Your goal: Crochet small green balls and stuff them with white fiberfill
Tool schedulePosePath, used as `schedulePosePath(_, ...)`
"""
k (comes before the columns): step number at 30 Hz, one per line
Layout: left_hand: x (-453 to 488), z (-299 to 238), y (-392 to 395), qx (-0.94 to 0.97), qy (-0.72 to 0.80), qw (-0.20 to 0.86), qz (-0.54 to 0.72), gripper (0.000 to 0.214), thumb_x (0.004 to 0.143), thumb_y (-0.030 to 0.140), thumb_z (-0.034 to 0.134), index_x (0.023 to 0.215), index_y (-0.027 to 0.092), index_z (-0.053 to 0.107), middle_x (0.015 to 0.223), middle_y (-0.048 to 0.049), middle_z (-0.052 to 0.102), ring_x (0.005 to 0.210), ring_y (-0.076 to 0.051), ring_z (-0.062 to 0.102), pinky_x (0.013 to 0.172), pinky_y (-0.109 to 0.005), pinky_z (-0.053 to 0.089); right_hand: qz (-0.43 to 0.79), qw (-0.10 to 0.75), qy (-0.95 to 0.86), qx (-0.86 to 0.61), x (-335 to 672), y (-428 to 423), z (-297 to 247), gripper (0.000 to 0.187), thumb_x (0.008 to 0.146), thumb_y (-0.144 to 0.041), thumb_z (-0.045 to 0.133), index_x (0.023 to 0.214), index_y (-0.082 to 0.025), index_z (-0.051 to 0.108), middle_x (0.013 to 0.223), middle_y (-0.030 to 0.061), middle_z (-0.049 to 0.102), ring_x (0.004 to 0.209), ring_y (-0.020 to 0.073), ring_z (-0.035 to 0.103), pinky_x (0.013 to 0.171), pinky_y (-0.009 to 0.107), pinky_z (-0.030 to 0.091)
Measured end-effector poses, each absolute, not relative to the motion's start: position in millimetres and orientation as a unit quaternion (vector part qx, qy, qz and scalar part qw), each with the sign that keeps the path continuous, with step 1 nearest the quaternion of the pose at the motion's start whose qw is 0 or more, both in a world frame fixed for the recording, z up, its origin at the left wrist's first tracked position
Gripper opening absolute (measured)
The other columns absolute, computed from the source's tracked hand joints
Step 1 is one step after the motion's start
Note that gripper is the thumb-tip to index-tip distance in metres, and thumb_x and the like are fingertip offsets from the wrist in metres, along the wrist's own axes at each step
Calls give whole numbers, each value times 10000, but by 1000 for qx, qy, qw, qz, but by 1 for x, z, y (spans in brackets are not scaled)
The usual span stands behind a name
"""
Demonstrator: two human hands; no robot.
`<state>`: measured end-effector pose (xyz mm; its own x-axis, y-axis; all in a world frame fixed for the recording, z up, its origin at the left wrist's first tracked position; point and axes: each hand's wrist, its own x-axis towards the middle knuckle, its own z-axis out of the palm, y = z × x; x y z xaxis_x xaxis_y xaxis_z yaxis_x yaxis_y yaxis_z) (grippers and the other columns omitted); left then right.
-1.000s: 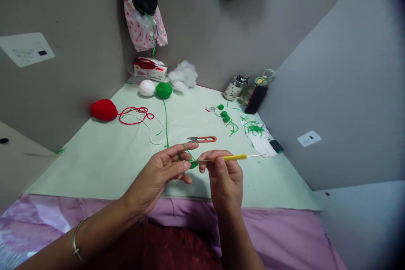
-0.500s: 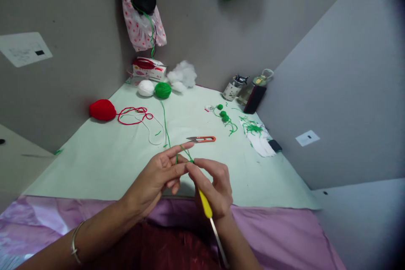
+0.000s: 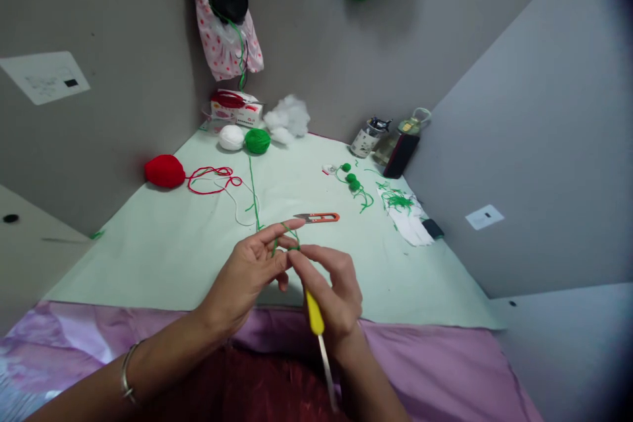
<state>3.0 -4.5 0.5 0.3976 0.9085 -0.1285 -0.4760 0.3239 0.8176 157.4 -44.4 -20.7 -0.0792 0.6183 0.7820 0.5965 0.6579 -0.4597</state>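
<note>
My left hand (image 3: 254, 267) has green yarn (image 3: 290, 229) looped over its stretched forefinger, with the thumb pinching near the yarn's end. Close against it, my right hand (image 3: 332, 287) grips a crochet hook (image 3: 314, 313) by its yellow handle, the metal shaft pointing down toward my lap. The hook's tip and the small stitches are hidden by my fingertips. Just beyond my left forefinger lies a pair of orange thread snips (image 3: 324, 217). A strand leads back over the table to a green yarn ball (image 3: 258, 141).
A white yarn ball (image 3: 231, 138), red yarn ball (image 3: 165, 171) and white stuffing (image 3: 287, 120) sit at the back and left. At right are small green crocheted balls (image 3: 352, 180), yarn scraps (image 3: 397, 198), a phone (image 3: 401, 155) and a bottle (image 3: 410, 125).
The crochet hook's handle end has swung a little to the left, and my right hand has shifted slightly left. The green strand on the table has moved. The camera view has shifted slightly.
</note>
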Motion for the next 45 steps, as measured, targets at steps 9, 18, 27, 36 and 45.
schedulePosePath(9,-2,4,-2,333,303,773,447,333,778,229,888,1106,228,827,855,31,642,473,17,405,481,-138,409,272,679,-557,-393,157,-33,-13,188,1000,-210,611,953,-266,784,853,25,727,778,173,656,704,334,537)
schedulePosePath(18,0,7,-6,365,321,738,468,277,800,277,864,1067,212,833,712,33,639,613,-91,574,726,-279,575,382,692,-497,-358,157,-29,-16,162,1010,-285,620,956,-232,762,934,37,777,711,136,677,693,303,574)
schedulePosePath(27,-3,5,-5,392,336,718,468,273,821,293,847,1081,214,819,752,29,642,641,-95,594,766,-291,602,262,654,-597,-385,160,-39,-15,237,1049,-175,519,1068,-262,738,989,26,769,810,151,713,767,339,584)
schedulePosePath(36,-3,2,-6,436,329,695,467,322,833,299,846,1150,255,806,843,29,642,668,-99,642,764,-285,601,195,656,-621,-382,160,-44,-15,275,1038,-119,492,1085,-277,712,957,30,768,879,194,725,761,384,586)
schedulePosePath(45,-3,8,-7,463,361,646,489,322,799,233,863,1115,244,801,783,32,660,685,-115,652,667,-234,540,137,619,-679,-370,163,-43,-14,305,1019,-88,509,1150,-271,716,1002,48,778,948,207,722,798,396,589)
